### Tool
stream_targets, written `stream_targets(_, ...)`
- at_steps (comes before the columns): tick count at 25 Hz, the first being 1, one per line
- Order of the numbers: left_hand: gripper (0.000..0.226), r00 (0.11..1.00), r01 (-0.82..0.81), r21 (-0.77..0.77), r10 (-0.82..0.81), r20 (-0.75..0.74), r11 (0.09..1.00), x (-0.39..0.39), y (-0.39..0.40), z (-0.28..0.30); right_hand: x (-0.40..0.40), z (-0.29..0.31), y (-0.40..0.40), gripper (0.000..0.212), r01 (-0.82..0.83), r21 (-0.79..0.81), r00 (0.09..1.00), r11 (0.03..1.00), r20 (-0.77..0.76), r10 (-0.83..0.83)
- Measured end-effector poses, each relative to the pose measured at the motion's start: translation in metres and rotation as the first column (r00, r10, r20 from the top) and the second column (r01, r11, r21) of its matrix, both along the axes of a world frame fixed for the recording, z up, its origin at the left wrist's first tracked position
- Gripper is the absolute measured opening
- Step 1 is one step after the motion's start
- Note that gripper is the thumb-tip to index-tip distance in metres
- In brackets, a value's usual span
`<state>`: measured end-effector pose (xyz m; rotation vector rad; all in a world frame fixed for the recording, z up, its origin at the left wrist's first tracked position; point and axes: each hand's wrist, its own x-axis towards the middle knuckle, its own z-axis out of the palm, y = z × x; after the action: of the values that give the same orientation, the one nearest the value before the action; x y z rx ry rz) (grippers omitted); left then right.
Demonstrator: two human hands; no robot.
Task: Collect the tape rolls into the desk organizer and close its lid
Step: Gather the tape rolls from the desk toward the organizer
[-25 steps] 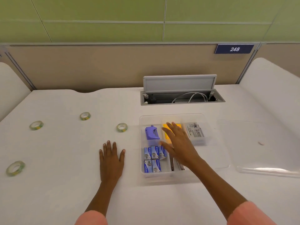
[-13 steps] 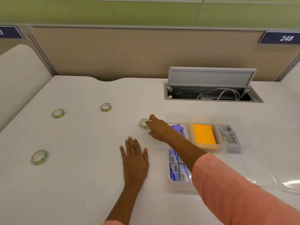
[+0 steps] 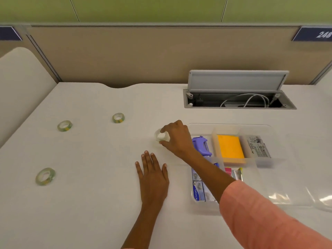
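Observation:
Several small tape rolls lie on the white desk. My right hand (image 3: 177,136) reaches across to the nearest tape roll (image 3: 160,135), its thumb and fingers pinched around it just left of the clear desk organizer (image 3: 258,126). Three more tape rolls lie farther left: one at the back (image 3: 118,118), one beyond it (image 3: 64,125), one near the front left (image 3: 45,176). My left hand (image 3: 152,174) rests flat on the desk, fingers spread, holding nothing. The organizer's clear lid (image 3: 321,198) lies to its right.
The organizer holds a purple tool (image 3: 201,144), a yellow pad (image 3: 230,148), a white box (image 3: 258,147) and small blue boxes (image 3: 198,189). An open cable hatch (image 3: 239,97) sits behind it. A beige partition runs along the desk's far edge.
My right hand has left the organizer, swung left and closed on the nearest tape roll. The view has turned left. My left hand has stayed flat on the desk.

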<state>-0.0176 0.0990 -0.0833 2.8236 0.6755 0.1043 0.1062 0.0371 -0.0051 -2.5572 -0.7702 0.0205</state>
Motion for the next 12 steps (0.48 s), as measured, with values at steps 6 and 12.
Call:
stream_targets(6,0.098,0.996,0.054,0.005,-0.054,0.067,0.999,-0.004,-0.002,0.003,-0.036,0.034,-0.111,0.058,0.173,0.18,0.975,0.968,0.105,-0.194)
stream_targets(12,0.072,0.997,0.05,0.027,-0.052,0.064,0.998,-0.009,-0.005,0.006,-0.064,0.038,-0.252,0.055,0.487,0.184,0.874,0.854,-0.099,-0.476)
